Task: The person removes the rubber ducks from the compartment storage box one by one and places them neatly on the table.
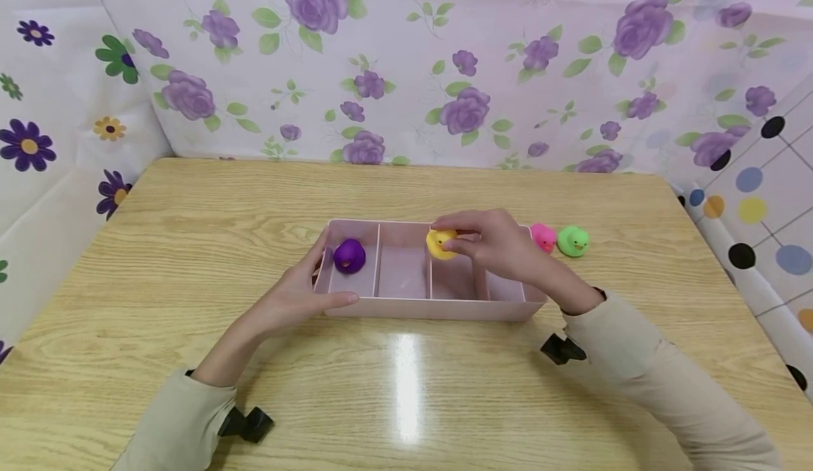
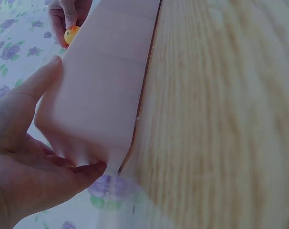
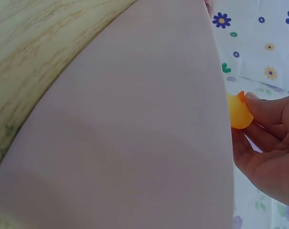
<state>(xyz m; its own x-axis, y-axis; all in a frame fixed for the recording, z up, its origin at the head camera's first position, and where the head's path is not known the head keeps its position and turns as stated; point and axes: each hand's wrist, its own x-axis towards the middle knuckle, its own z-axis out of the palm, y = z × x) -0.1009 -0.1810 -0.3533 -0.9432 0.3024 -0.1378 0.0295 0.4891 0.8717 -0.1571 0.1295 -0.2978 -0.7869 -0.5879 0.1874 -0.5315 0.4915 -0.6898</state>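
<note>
A pale pink divided box [image 1: 425, 308] lies lengthwise on the wooden table. My left hand [image 1: 298, 291] grips its left end, thumb along the front wall and fingers around the end wall; the left wrist view shows this hand [image 2: 35, 143] close up. In the leftmost compartment sits a purple rubber duck [image 1: 349, 256]. Between thumb and fingers, my right hand [image 1: 498, 245] pinches a yellow rubber duck [image 1: 440, 243] over the box, at the divider right of the second compartment. The orange beak of this duck [image 3: 240, 112] faces the thumb in the right wrist view.
Behind the box's right end, a pink rubber duck [image 1: 543, 237], partly hidden, and a green rubber duck [image 1: 574, 241] stand on the table [image 1: 190, 245]. Flowered sheeting [image 1: 406, 68] hangs behind the table, with patterned sheets at both sides.
</note>
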